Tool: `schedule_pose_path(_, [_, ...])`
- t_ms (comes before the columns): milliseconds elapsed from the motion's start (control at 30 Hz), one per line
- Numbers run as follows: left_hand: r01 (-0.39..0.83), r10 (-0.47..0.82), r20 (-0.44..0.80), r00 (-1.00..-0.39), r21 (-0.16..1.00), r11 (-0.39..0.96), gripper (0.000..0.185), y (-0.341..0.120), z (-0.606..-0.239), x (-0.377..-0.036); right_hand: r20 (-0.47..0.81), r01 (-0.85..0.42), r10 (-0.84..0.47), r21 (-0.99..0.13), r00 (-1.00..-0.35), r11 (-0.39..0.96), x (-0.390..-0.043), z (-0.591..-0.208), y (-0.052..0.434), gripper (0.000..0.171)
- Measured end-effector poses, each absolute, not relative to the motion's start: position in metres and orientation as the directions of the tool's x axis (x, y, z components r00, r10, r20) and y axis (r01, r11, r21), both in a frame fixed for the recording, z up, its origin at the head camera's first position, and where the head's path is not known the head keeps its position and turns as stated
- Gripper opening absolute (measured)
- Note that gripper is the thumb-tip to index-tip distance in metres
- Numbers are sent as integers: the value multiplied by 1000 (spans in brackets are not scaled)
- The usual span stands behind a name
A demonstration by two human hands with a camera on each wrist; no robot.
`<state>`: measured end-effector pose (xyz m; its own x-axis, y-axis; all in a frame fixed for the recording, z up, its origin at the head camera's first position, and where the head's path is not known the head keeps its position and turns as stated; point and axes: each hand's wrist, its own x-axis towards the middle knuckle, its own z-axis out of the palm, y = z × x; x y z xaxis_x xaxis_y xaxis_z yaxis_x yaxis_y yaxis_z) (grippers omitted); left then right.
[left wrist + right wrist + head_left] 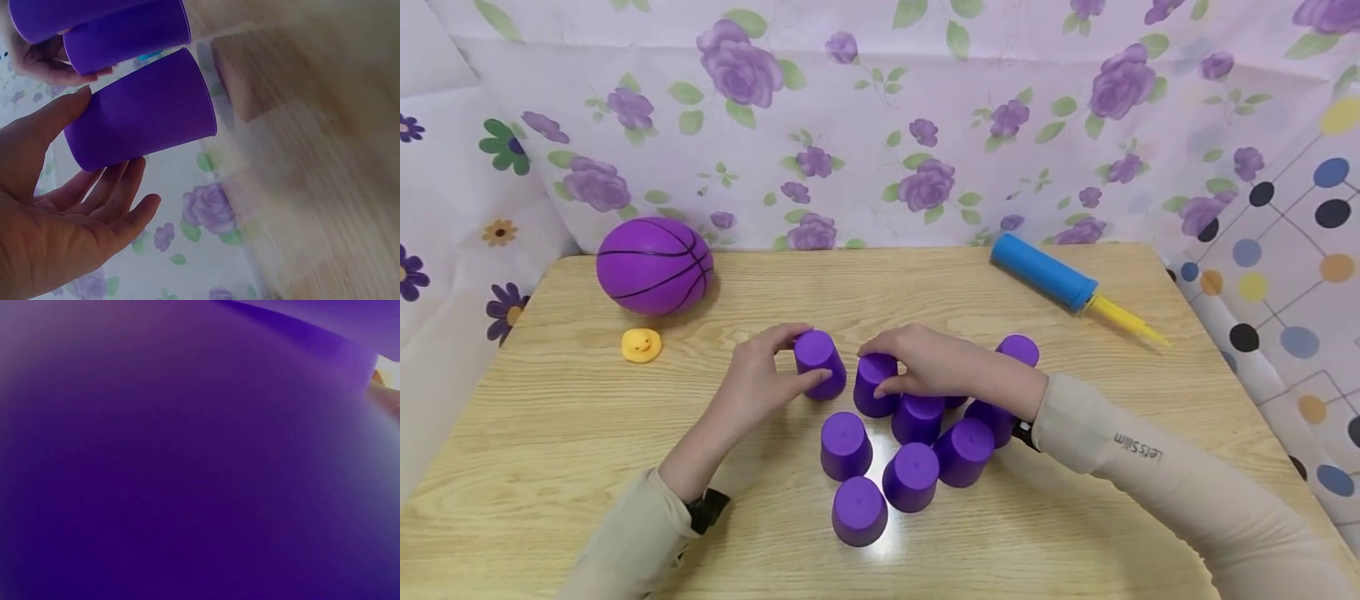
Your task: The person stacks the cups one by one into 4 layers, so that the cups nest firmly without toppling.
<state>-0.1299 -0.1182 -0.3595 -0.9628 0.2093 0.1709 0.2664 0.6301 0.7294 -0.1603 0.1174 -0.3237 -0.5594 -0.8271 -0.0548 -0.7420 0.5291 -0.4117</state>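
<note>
Sleeves (1180, 492) slant inward; left hand (758, 379), right hand (925, 360) grip cups (818, 357).

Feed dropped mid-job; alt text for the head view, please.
The left hand and right hand each hold an upside-down purple cup on a wooden table, near more purple cups. A purple ball and yellow duck sit left, a blue pump right.

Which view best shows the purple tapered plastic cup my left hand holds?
Left wrist: the cup looks large, its side mostly clear of your left hand. The head view shows it smaller, from above; the right wrist's too blurred to tell.
</note>
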Motion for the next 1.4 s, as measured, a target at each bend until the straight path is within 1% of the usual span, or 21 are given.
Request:
schedule_pose_path(267, [186, 147, 121, -982, 772, 608, 57, -114, -352, -154, -78, -754, -830, -377, -553, 538, -164, -323, 113, 47])
schedule_pose_path(433, [167, 138, 103, -985, 769, 617, 58, -106, -349, -174, -88, -751, -827, -375, -555, 544, -164, -321, 114, 48])
schedule_pose_path(600, [131, 120, 73, -990, 791, 598, 58, -96, -352, -192, -78, -749, -827, -382, -557, 541, -164, -322, 114, 48])
schedule_pose_path(900, [124, 97, 83, -992, 801, 585, 58, -73, -355, -201, -66, -740, -819, -392, -570, 547, -163, -324, 116, 49])
schedule_pose_path(1100, [64, 49, 45, -998, 829, 555, 57, -75, -361, -204, -59, -727, -813, -412, -580, 549, -162, -326, 117, 49])
schedule_pose_path(1400, [21, 14, 16, -1000, 835, 550, 58, -80, -362, -204, -46, -718, -808, -431, -587, 546, -164, -326, 119, 50])
